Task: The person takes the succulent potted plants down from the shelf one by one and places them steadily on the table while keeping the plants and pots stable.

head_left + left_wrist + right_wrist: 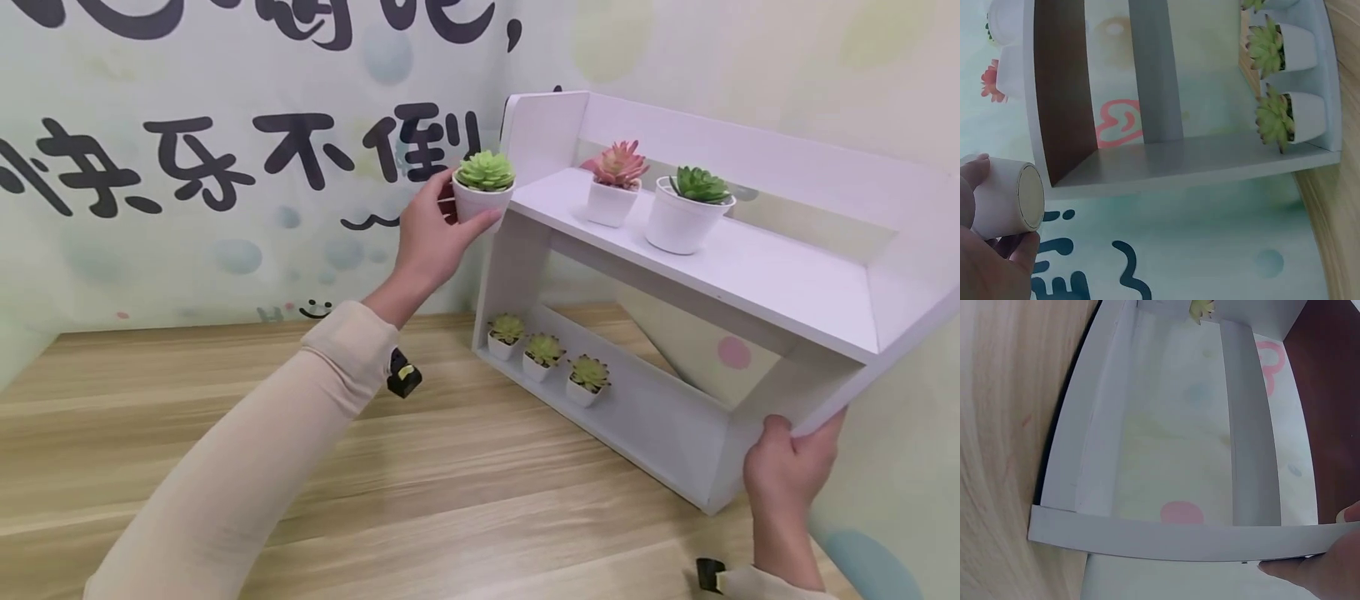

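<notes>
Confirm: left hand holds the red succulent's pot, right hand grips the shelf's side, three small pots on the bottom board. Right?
No: the head view shows the left hand holding the pot with the light-green succulent; the red succulent stands on the upper board. The rest is correct: right hand grips the shelf's side, three small pots on the bottom board.

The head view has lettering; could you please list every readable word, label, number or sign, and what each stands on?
"快乐不倒", in dark characters on the wall.
Upper row, same wall: cut off by the top edge, not fully readable.
Small grey marks beside the smiley: too faint to read.
No text shows on the pots or shelf.
</notes>
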Available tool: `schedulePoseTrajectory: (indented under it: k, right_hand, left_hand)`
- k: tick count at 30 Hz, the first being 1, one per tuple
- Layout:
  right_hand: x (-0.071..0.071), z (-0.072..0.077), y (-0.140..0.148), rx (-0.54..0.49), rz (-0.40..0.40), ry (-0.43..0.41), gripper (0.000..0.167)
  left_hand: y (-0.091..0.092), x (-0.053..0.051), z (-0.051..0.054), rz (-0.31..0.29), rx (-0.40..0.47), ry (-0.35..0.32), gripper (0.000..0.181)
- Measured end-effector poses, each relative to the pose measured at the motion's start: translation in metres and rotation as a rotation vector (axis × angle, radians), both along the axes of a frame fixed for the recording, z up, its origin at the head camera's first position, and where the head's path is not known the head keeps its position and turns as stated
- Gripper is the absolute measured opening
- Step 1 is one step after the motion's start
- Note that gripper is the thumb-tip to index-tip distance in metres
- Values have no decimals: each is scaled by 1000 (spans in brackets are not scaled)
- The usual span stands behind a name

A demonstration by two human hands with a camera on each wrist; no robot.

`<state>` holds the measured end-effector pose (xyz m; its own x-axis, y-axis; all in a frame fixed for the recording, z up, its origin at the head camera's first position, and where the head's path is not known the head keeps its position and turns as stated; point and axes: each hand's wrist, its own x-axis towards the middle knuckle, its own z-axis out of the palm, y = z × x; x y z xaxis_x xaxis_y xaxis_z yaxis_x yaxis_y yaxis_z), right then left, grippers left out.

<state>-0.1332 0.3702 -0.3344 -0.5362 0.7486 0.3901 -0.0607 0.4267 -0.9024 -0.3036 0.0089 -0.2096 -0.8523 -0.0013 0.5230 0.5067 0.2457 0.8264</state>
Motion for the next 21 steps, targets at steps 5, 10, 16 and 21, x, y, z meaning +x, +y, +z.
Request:
schedulePoseTrajectory:
  k: [5,10,16,21]
  right_hand:
    - [1,0,0,-3,1,10,66]
    - [-1,0,0,-2,14,32,66]
    - [0,0,0,-8,-2,9,67]
    - [0,0,0,-5,12,14,68]
  left_hand:
    - [-11,4,-13,-4,11,-7,69]
    - [-24,10,-26,7,17,-34,70]
    - [-38,14,-43,26,13,-96,77]
    - [-48,16,-54,52,-22,-105,78]
